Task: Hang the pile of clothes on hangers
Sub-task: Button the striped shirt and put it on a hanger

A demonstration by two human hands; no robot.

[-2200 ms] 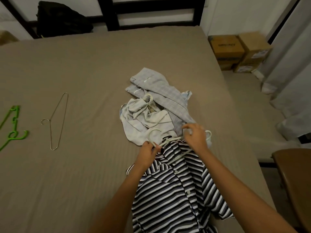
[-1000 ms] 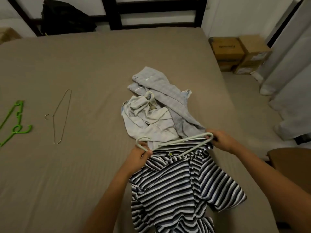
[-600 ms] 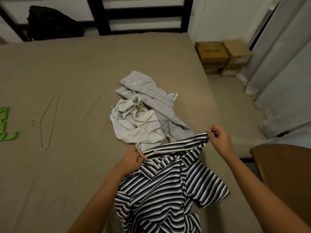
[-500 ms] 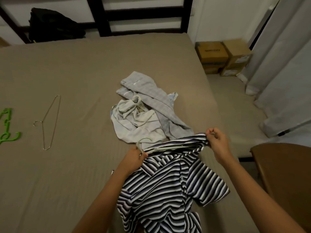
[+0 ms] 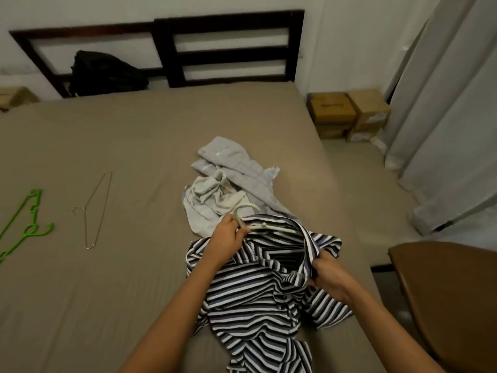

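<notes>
A black-and-white striped shirt [image 5: 258,294] lies on the bed in front of me. A pale plastic hanger [image 5: 265,226] sits partly inside its neck opening, hook pointing away. My left hand [image 5: 228,235] grips the hanger just below the hook. My right hand [image 5: 326,273] is closed on the shirt's collar edge at the right, holding the opening wide. Beyond them a small pile of light grey and white clothes [image 5: 231,184] lies crumpled on the bed.
A wire hanger [image 5: 96,208] and a green plastic hanger [image 5: 25,224] lie on the bed at the left. A black bag [image 5: 105,71] rests by the dark headboard. Cardboard boxes [image 5: 347,114] and curtains [image 5: 443,109] are at the right, a brown chair [image 5: 446,292] at the near right.
My right hand has dropped from the shirt's far shoulder end to its collar nearer me. The hanger's arm now shows inside the opened neck. The view tilted up.
</notes>
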